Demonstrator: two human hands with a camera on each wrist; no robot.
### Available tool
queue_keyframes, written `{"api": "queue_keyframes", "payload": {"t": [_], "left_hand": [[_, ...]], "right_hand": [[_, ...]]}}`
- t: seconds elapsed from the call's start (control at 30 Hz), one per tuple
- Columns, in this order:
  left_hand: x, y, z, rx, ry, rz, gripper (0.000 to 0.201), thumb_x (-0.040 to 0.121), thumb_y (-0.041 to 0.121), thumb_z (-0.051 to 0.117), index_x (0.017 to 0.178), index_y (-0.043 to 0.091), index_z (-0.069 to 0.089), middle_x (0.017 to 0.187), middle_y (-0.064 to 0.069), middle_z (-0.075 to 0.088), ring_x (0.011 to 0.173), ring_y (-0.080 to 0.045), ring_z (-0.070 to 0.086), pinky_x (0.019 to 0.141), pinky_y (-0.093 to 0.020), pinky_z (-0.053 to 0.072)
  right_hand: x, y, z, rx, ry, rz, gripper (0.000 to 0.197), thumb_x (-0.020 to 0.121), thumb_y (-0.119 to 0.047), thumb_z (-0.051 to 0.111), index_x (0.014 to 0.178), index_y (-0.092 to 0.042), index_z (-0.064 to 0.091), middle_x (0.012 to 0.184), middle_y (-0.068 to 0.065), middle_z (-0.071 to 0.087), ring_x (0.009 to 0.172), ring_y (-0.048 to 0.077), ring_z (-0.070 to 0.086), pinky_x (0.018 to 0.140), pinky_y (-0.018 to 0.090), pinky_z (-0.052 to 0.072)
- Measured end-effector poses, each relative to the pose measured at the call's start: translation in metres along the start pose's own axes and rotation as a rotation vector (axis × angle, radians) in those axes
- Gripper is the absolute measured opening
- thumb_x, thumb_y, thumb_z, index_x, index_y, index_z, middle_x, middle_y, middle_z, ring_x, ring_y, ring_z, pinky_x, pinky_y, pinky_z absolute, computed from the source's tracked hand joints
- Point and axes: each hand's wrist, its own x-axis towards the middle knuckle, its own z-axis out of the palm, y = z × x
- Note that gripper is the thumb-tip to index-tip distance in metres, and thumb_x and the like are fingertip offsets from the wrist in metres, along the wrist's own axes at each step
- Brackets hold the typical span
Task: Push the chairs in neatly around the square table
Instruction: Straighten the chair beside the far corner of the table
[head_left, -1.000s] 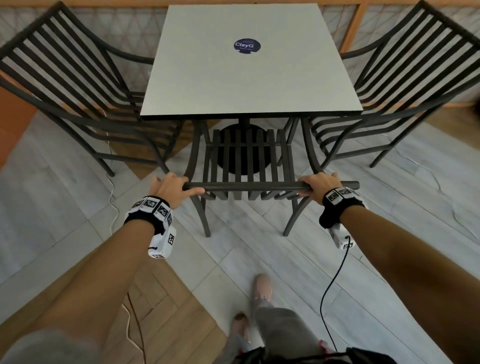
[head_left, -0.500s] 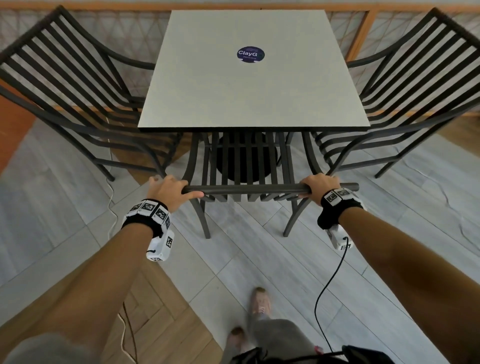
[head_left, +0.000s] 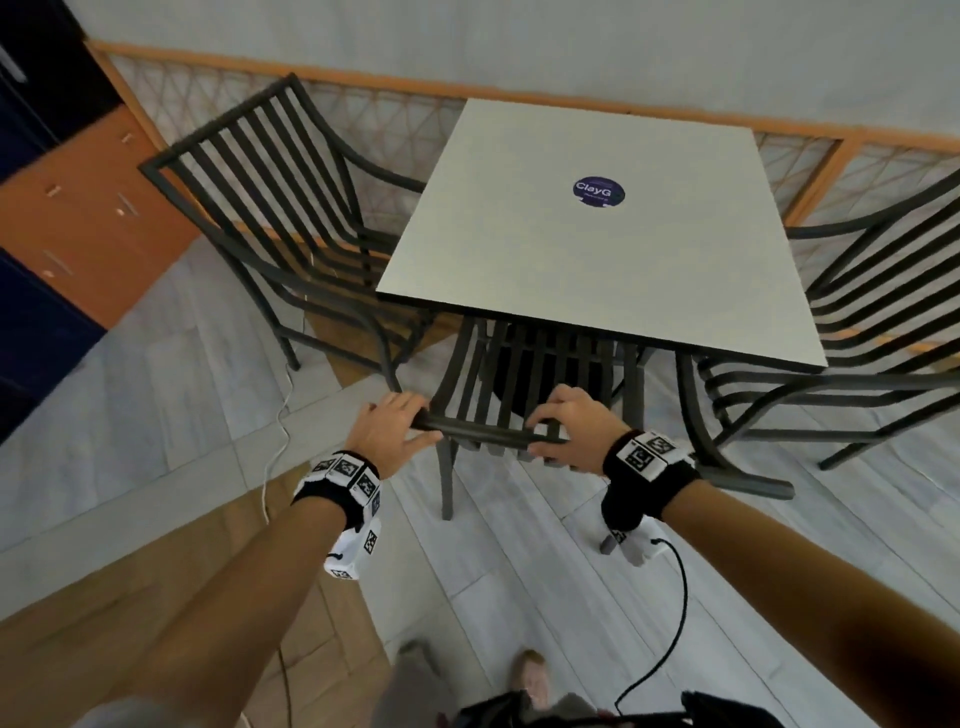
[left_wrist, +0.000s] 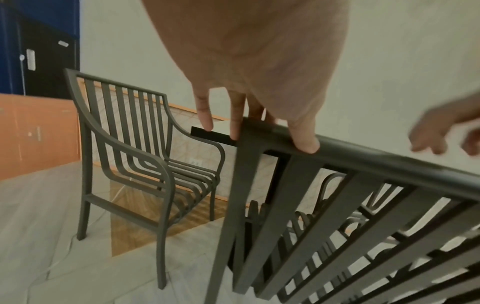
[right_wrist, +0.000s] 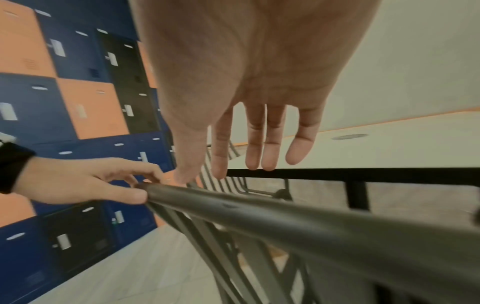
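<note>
1. Both hands sit closer together on the near chair's top rail (head_left: 488, 434) than a second ago, when they gripped its two ends; the head view has also swung, so the square table (head_left: 597, 260) now lies skewed with its near left corner towards the camera; the near chair (head_left: 524, 384) has its seat under the table's near edge, as before.
2. Head view: the left hand (head_left: 395, 431) rests on the rail's left end, fingers loose and fairly straight; the right hand (head_left: 569, 434) hovers at mid-rail, fingers spread wide, holding nothing; the left chair (head_left: 291, 218) and the right chair (head_left: 852, 338) stand at the table's side edges, seats only partly under; judged risk: with both hands letting go, a last nudge from one end could skew the near chair against the table's pedestal.
3. Left wrist view: the left hand's fingers (left_wrist: 303, 142) lie straight across the rail's corner, thumb pressing the bar, not wrapped round it; the left chair (left_wrist: 145, 164) stands apart from the table's left edge, so it probably needs pushing next; a shove high on its back could tip it or scrape the floor.
4. Right wrist view: the right hand (right_wrist: 259, 82) hangs open above the rail (right_wrist: 311, 226), fingers straight and clear of it; the left hand (right_wrist: 85, 181) touches the rail's far end.
</note>
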Motion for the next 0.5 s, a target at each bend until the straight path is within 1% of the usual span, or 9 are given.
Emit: {"api": "queue_keyframes", "payload": {"t": [0.03, 0.1, 0.17, 0.23, 0.33, 0.43, 0.5], "left_hand": [[-0.003, -0.011, -0.002, 0.011, 0.012, -0.008, 0.044, 0.092, 0.054, 0.044, 0.123, 0.024, 0.051, 0.122, 0.004, 0.057, 0.113, -0.018, 0.052, 0.098, -0.042, 0.039], [-0.007, -0.039, -0.007, 0.025, -0.002, -0.055, 0.051, 0.093, 0.053, 0.043, 0.135, 0.023, 0.044, 0.138, 0.001, 0.052, 0.126, -0.02, 0.048, 0.1, -0.043, 0.037], [-0.006, -0.073, -0.016, 0.026, -0.015, -0.107, 0.057, 0.093, 0.051, 0.044, 0.141, 0.021, 0.038, 0.145, -0.002, 0.047, 0.132, -0.022, 0.043, 0.103, -0.044, 0.035], [0.0, -0.111, -0.029, 0.018, -0.003, -0.153, 0.056, 0.093, 0.046, 0.047, 0.142, 0.021, 0.037, 0.146, -0.003, 0.046, 0.134, -0.022, 0.042, 0.104, -0.044, 0.034], [0.024, -0.174, -0.049, 0.016, 0.008, -0.2, 0.052, 0.092, 0.041, 0.05, 0.138, 0.021, 0.039, 0.142, -0.003, 0.048, 0.131, -0.023, 0.043, 0.104, -0.045, 0.036], [0.074, -0.253, -0.061, 0.034, 0.0, -0.222, 0.049, 0.091, 0.038, 0.052, 0.135, 0.019, 0.042, 0.139, -0.004, 0.051, 0.129, -0.023, 0.044, 0.102, -0.045, 0.038], [0.11, -0.305, -0.065, 0.042, -0.014, -0.226, 0.048, 0.092, 0.036, 0.05, 0.136, 0.018, 0.041, 0.141, -0.004, 0.051, 0.131, -0.023, 0.043, 0.103, -0.045, 0.038]], "right_hand": [[0.014, -0.014, -0.002, -0.008, -0.002, -0.047, 0.034, 0.08, -0.046, 0.064, 0.108, -0.028, 0.061, 0.112, 0.006, 0.048, 0.102, 0.024, 0.048, 0.087, 0.048, 0.049], [0.047, -0.043, -0.007, -0.025, 0.005, -0.128, 0.032, 0.081, -0.042, 0.064, 0.108, -0.025, 0.061, 0.11, 0.006, 0.048, 0.099, 0.024, 0.051, 0.085, 0.047, 0.05], [0.084, -0.074, -0.012, -0.035, -0.001, -0.178, 0.03, 0.082, -0.04, 0.064, 0.107, -0.024, 0.062, 0.105, 0.005, 0.048, 0.095, 0.025, 0.052, 0.083, 0.046, 0.05], [0.128, -0.106, -0.014, -0.048, -0.012, -0.216, 0.028, 0.081, -0.04, 0.064, 0.104, -0.024, 0.062, 0.098, 0.002, 0.045, 0.093, 0.027, 0.054, 0.083, 0.045, 0.05], [0.204, -0.152, -0.009, -0.068, -0.057, -0.259, 0.028, 0.079, -0.042, 0.064, 0.103, -0.026, 0.061, 0.099, 0.003, 0.049, 0.092, 0.027, 0.057, 0.084, 0.043, 0.05], [0.296, -0.198, 0.0, -0.06, -0.1, -0.273, 0.028, 0.081, -0.041, 0.061, 0.105, -0.027, 0.06, 0.101, 0.003, 0.053, 0.092, 0.023, 0.058, 0.083, 0.038, 0.049], [0.36, -0.224, 0.008, -0.063, -0.142, -0.251, 0.028, 0.084, -0.037, 0.06, 0.108, -0.022, 0.059, 0.107, 0.006, 0.055, 0.096, 0.023, 0.056, 0.08, 0.032, 0.044]]}}
